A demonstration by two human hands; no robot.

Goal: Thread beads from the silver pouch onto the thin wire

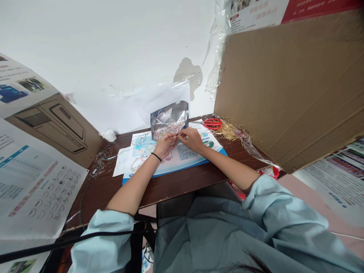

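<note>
My left hand (166,145), with a dark band at its wrist, is closed, its thumb and fingers pinched. Fingertips of my right hand (191,138) meet it, also in a pinch. Whatever sits between them is too small to make out. Just behind both hands stands an open silvery pouch (182,112), with many small pink, white and coloured beads (167,131) showing inside it. Under my hands lies a printed sheet (187,153) with a blue edge.
Red-handled scissors (212,123) lie right of the pouch, beside a heap of thin gold-coloured pins (227,131). Tangled clear thread (102,161) is on the left of the dark table (176,186). Cardboard boxes (284,83) rise at both sides, with a white wall behind.
</note>
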